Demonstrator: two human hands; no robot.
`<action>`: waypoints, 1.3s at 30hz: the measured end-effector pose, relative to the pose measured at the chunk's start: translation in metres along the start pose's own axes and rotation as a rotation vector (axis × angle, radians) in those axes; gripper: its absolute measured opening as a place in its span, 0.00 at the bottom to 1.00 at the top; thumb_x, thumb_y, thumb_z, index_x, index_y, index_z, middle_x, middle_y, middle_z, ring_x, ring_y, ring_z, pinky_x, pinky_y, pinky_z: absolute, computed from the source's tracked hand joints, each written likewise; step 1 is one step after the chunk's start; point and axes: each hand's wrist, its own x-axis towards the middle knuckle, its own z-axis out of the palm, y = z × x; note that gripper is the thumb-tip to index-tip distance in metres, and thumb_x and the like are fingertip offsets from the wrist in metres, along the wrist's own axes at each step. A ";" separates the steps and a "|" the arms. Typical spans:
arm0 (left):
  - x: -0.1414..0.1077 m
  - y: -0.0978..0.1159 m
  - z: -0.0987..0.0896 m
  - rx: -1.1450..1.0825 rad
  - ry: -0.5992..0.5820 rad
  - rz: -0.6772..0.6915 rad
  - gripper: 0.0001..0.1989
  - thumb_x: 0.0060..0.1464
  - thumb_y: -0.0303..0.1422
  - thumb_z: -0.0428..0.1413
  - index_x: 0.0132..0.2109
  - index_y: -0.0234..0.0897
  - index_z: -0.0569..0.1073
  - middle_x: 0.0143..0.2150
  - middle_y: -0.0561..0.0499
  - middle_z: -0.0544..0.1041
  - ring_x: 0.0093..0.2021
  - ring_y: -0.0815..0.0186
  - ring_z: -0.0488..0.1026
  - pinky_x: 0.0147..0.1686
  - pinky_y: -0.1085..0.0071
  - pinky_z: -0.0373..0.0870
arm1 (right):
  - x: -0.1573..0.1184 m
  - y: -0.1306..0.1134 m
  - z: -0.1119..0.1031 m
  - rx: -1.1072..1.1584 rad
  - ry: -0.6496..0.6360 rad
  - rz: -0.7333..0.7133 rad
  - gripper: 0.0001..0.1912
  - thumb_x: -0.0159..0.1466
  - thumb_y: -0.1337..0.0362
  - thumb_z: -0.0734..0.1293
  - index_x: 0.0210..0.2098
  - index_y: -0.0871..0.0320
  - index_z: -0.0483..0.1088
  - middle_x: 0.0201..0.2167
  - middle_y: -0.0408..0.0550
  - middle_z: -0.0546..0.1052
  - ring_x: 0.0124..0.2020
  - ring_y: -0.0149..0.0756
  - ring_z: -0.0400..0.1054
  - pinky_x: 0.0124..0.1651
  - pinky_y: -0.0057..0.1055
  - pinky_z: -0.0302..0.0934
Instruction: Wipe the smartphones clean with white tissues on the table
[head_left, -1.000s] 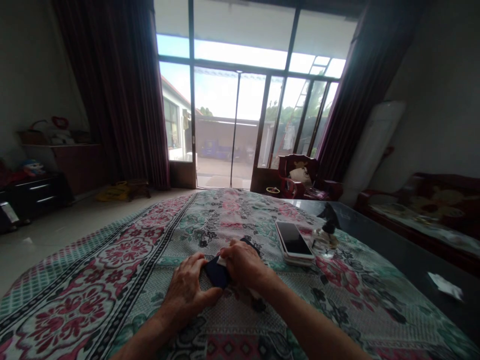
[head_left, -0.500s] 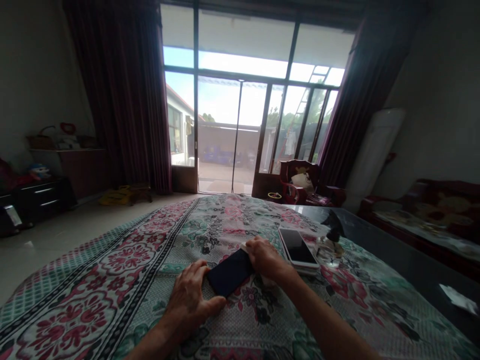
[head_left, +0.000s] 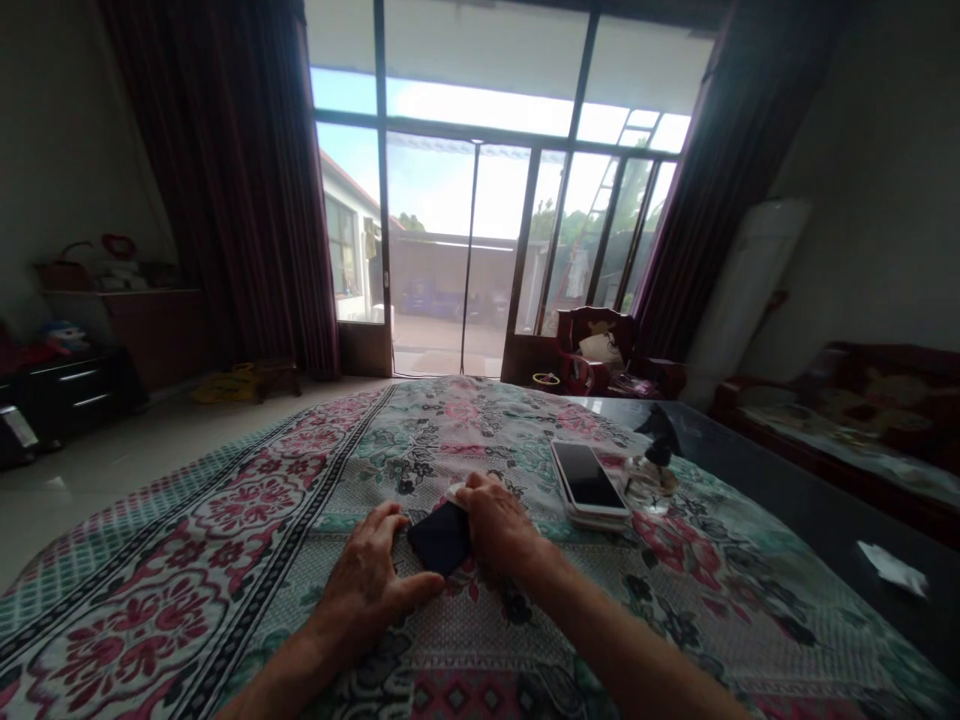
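A dark smartphone (head_left: 437, 538) lies flat on the flowered cloth (head_left: 465, 445). My left hand (head_left: 367, 568) grips its left end, thumb along the near edge and fingers at the far side. Over the phone's right part rests my right hand (head_left: 495, 525), its fingers closed on a white wipe (head_left: 454, 492) that shows only as a small edge by the fingertips. The rest of the wipe and the phone's right end are hidden under that hand.
To the right lies a white-framed phone (head_left: 589, 475) on top of another white device. Beside it stands a clear spray bottle (head_left: 651, 485) with a black head. A crumpled white tissue (head_left: 892, 568) is on the dark tabletop (head_left: 795, 520) at the right.
My right hand has slid left along the phone with the wipe and covers more of the screen. My left hand keeps its hold at the left end. The view has shifted slightly.
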 end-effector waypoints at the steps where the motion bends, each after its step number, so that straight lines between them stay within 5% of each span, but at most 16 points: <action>1: 0.001 -0.002 -0.001 0.000 -0.014 0.002 0.34 0.39 0.47 0.63 0.51 0.31 0.71 0.63 0.36 0.64 0.64 0.47 0.59 0.62 0.54 0.58 | -0.001 -0.003 0.001 0.011 -0.008 -0.027 0.10 0.60 0.69 0.61 0.36 0.58 0.74 0.40 0.50 0.72 0.41 0.37 0.63 0.40 0.28 0.54; 11: 0.002 -0.007 -0.008 -0.025 -0.041 0.064 0.30 0.35 0.41 0.64 0.49 0.37 0.73 0.62 0.41 0.65 0.64 0.48 0.60 0.62 0.54 0.59 | -0.006 -0.025 0.008 0.096 -0.074 -0.228 0.07 0.57 0.66 0.65 0.34 0.57 0.74 0.36 0.48 0.71 0.38 0.35 0.63 0.37 0.26 0.54; 19: 0.001 -0.003 -0.009 -0.031 -0.070 0.038 0.30 0.37 0.43 0.64 0.48 0.35 0.72 0.62 0.40 0.64 0.64 0.49 0.60 0.61 0.57 0.60 | -0.011 -0.034 -0.001 0.155 -0.182 -0.240 0.09 0.54 0.67 0.67 0.34 0.55 0.76 0.35 0.46 0.71 0.33 0.32 0.64 0.33 0.25 0.54; 25: 0.000 -0.001 -0.007 0.013 -0.052 0.085 0.29 0.40 0.43 0.62 0.50 0.35 0.72 0.62 0.40 0.65 0.63 0.49 0.61 0.62 0.55 0.59 | -0.003 -0.008 -0.011 0.163 -0.173 -0.057 0.15 0.51 0.73 0.68 0.37 0.52 0.77 0.37 0.45 0.74 0.39 0.35 0.67 0.41 0.26 0.57; 32: 0.000 0.000 -0.006 0.039 -0.034 0.088 0.29 0.41 0.43 0.61 0.51 0.35 0.72 0.61 0.40 0.66 0.62 0.49 0.61 0.62 0.54 0.58 | 0.002 0.028 -0.024 -0.066 -0.024 0.261 0.16 0.62 0.73 0.57 0.40 0.59 0.76 0.41 0.54 0.74 0.40 0.38 0.67 0.41 0.29 0.55; 39: 0.000 -0.002 -0.002 0.046 -0.009 0.106 0.28 0.41 0.43 0.60 0.50 0.35 0.72 0.61 0.40 0.67 0.62 0.49 0.62 0.62 0.54 0.58 | -0.001 -0.013 -0.006 -0.039 -0.093 -0.005 0.08 0.56 0.67 0.66 0.35 0.58 0.76 0.40 0.52 0.72 0.39 0.37 0.66 0.37 0.27 0.55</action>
